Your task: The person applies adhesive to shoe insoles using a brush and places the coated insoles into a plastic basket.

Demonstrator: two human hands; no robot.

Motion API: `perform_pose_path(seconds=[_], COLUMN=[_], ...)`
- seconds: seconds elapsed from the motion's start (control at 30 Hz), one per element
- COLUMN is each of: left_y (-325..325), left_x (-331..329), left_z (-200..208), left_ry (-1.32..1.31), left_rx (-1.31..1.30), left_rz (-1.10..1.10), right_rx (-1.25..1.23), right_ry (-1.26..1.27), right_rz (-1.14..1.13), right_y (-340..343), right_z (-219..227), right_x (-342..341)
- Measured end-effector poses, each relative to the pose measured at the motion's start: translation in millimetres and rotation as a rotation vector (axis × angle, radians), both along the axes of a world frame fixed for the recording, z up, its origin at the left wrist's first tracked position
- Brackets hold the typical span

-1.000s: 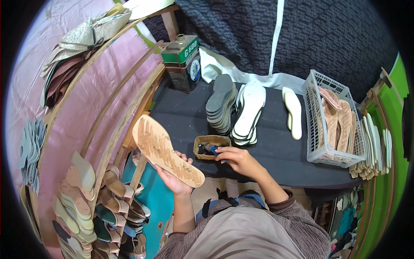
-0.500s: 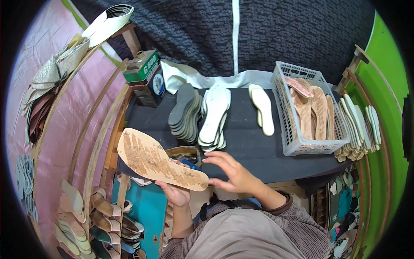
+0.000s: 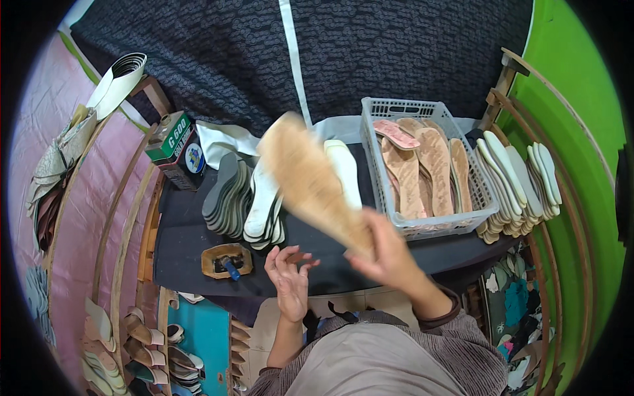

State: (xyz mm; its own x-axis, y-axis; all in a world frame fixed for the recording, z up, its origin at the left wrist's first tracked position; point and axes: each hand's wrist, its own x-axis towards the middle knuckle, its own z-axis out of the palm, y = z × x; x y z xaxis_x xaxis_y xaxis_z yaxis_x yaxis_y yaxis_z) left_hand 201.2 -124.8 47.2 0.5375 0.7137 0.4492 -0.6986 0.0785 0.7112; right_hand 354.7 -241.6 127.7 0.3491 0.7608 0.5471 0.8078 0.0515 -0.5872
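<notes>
My right hand [image 3: 389, 256] grips the heel end of a tan shoe insole [image 3: 300, 173], raised above the table and blurred by motion. Nothing is in my left hand [image 3: 288, 285]; its fingers are apart, just below the table's front edge items. Behind the lifted insole stand a stack of grey insoles [image 3: 224, 198] and a stack of white insoles [image 3: 262, 210]. It also partly covers a pale insole [image 3: 342, 165]. Left of my left hand sits a small tan tub [image 3: 214, 256] with a blue-handled tool [image 3: 231, 268] in it.
A translucent plastic crate [image 3: 432, 228] of brownish insoles stands at the right, with pale insoles [image 3: 505, 178] stacked beside it. A green and black can [image 3: 177, 150] is at the back left. Wooden racks with shoes [image 3: 142, 350] flank the dark-covered table [image 3: 317, 267].
The insole has passed from my left hand to my right, moving right and upward. My left hand has let go. The view has shifted to the right.
</notes>
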Motion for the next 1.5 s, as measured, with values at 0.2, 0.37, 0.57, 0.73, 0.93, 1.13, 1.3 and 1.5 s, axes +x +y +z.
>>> perform_pose_path(seconds=[0.2, 0.37, 0.57, 0.73, 0.93, 1.13, 1.3, 1.5], left_y=[-21.4, -47.4, -69.0, -79.3, -86.6, -90.0, -86.9, -84.1], left_x=[10.8, 25.5, 31.4, 30.9, 29.8, 31.4, 33.4, 33.0], left_z=[-5.7, -9.2, -18.3, -22.9, -27.6, -20.7, -18.3, -15.1], left_ry=[0.113, 0.102, 0.115, 0.132, 0.136, 0.149, 0.159, 0.164], left_rx=[-0.052, -0.09, -0.128, -0.141, -0.161, -0.171, -0.172, -0.174], left_rz=[0.07, -0.016, -0.003, 0.041, 0.079, 0.085, 0.087, 0.095], right_rx=[0.353, 0.099, -0.298, -0.45, -0.41, -0.307, -0.346, -0.301], right_ry=[-0.177, -0.163, -0.238, -0.27, -0.257, -0.22, -0.185, -0.257], right_rz=[-0.477, -0.686, -0.8, -0.807, -0.763, -0.704, -0.713, -0.765], right_y=[-19.3, -14.8, 9.2, 11.1, 13.8, 18.6, 27.0, 27.1], right_z=[21.7, 21.1, -32.4, -44.1, -36.2, -40.5, -40.5, -15.8], right_x=[115.3, 199.9, 264.6, 267.3, 263.0, 284.4, 297.8, 283.0])
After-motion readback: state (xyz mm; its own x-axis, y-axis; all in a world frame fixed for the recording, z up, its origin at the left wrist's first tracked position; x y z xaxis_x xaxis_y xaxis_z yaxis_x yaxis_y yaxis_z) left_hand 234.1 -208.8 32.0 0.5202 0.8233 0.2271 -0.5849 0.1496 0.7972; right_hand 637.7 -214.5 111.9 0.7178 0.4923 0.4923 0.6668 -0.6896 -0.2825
